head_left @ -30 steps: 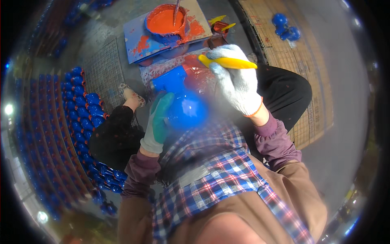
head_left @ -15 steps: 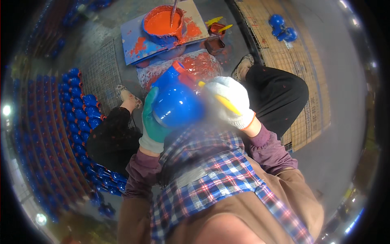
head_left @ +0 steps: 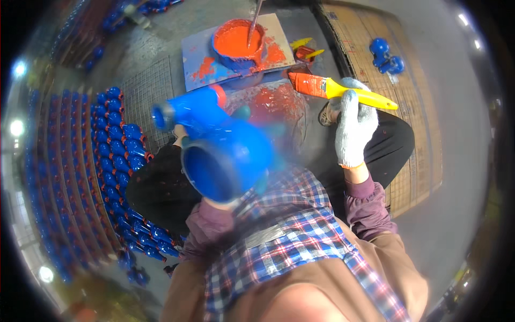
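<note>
Sitting with knees spread, a person in a plaid apron (head_left: 300, 231) and black trousers (head_left: 389, 142) works between two stocks of parts. At the left, many blue fittings (head_left: 115, 147) with red rims are ranged in long, close rows. At the right lies a broad cardboard sheet (head_left: 421, 139). The blue fitting (head_left: 244, 153) in hand is raised above the lap, in front of the apron; its wide round mouth faces the viewer, a narrower pipe end points left, and a third, red-rimmed end points up and away. The left hand (head_left: 242, 112), gloved in green and mostly hidden behind the part, is clasped around it, as far as the visible portions show. Beyond, a paint-smeared board (head_left: 196, 67) lies to the right of a wire mesh panel (head_left: 142, 99). The right hand (head_left: 357, 126), in a white knit glove, has its fingers closed on the yellow handle of a brush (head_left: 338, 90); the red bristles point left, apart from the fitting. On the board stands a pail (head_left: 238, 40) of orange-red paint with a thin rod (head_left: 255, 24) in it. Two joined blue pieces (head_left: 383, 56) rest on the cardboard. Smallest are the slender yellow tools (head_left: 301, 42) near the board's right edge.
</note>
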### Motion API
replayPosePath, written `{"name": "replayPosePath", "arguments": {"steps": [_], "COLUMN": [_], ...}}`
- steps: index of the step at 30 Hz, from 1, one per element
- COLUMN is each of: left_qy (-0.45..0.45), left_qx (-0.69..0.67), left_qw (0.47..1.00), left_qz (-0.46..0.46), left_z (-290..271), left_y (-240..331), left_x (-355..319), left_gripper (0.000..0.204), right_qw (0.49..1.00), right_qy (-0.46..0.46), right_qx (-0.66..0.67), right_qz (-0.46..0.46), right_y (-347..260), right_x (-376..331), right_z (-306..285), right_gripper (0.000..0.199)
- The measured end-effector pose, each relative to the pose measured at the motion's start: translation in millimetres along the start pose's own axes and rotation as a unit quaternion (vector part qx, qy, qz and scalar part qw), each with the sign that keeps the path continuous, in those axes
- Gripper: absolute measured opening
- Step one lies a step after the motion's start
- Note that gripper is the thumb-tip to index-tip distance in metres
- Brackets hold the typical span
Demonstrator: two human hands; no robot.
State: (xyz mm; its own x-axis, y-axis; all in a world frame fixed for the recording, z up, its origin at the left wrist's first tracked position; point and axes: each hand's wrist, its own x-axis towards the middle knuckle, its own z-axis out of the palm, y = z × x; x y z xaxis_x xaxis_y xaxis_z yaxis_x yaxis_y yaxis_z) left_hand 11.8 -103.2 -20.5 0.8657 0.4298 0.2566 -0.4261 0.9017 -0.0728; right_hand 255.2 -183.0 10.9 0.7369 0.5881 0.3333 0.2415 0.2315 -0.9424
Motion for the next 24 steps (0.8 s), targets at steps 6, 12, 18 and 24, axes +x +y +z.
{"name": "replayPosePath", "arguments": {"steps": [6, 12, 18, 24], "left_qy": [0.278, 0.336, 0.306, 0.358], "left_qx": [-0.054, 0.13, 0.131, 0.196], "left_qw": [0.956, 0.909, 0.934, 0.907], "left_qz": [0.083, 0.212, 0.129, 0.1], "left_z": [-24, 30, 16, 42], "left_y": [19, 62, 87, 85], "left_x": [0, -4, 8, 20], "left_gripper": [0.086, 0.083, 0.078, 0.072], "right_qw": [0.986, 0.993, 0.958, 0.894], "right_qy": [0.003, -0.049, -0.097, -0.162], "right_qx": [0.087, 0.01, -0.26, -0.386], "right_qz": [0.143, 0.105, -0.066, -0.159], "right_y": [24, 59, 116, 113], "right_x": [23, 80, 120, 113], "right_z": [21, 66, 107, 108], "right_gripper": [0.026, 0.025, 0.029, 0.031]}}
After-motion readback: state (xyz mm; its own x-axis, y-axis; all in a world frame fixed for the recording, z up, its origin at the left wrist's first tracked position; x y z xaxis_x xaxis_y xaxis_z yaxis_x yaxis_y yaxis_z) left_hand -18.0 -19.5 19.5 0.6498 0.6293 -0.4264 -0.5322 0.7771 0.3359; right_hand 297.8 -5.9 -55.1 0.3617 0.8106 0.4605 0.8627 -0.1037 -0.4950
